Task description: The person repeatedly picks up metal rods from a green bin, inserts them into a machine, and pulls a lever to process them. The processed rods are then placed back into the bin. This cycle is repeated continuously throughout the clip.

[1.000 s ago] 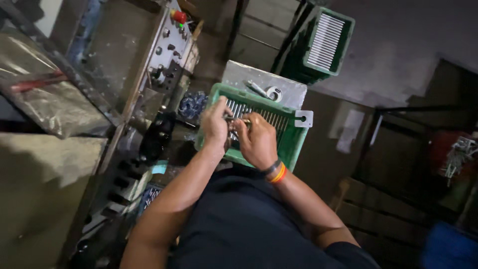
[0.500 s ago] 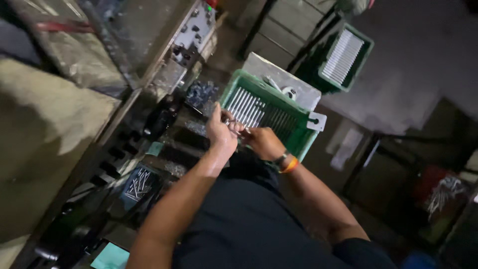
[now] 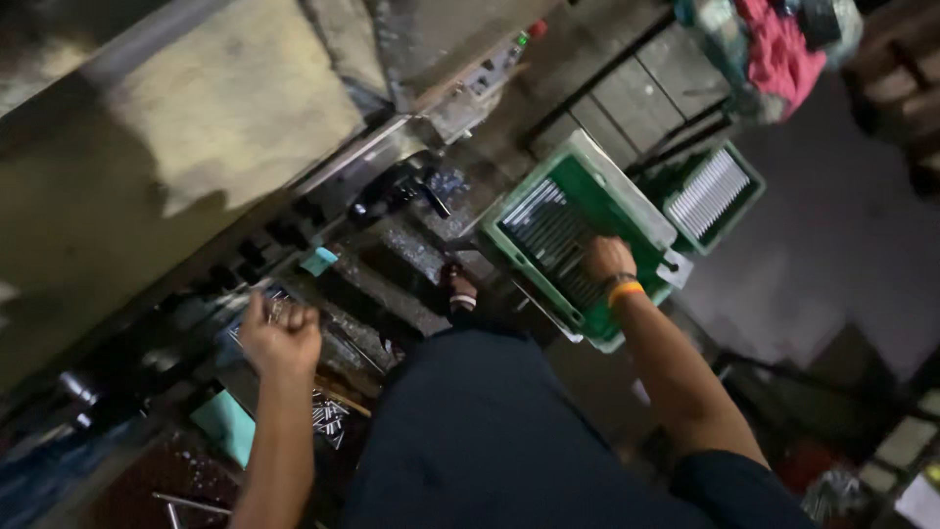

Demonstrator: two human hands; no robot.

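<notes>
Green crate (image 3: 534, 196) of metal rods (image 3: 553, 230)

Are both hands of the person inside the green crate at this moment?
No, only the right hand rests in the green crate on the metal rods; the left hand is a closed fist away at the machine.

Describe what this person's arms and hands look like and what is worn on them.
Both forearms are bare, with no gloves on the left hand or right hand. The right wrist carries an orange band beside a darker band. A dark short sleeve covers the right upper arm.
</notes>
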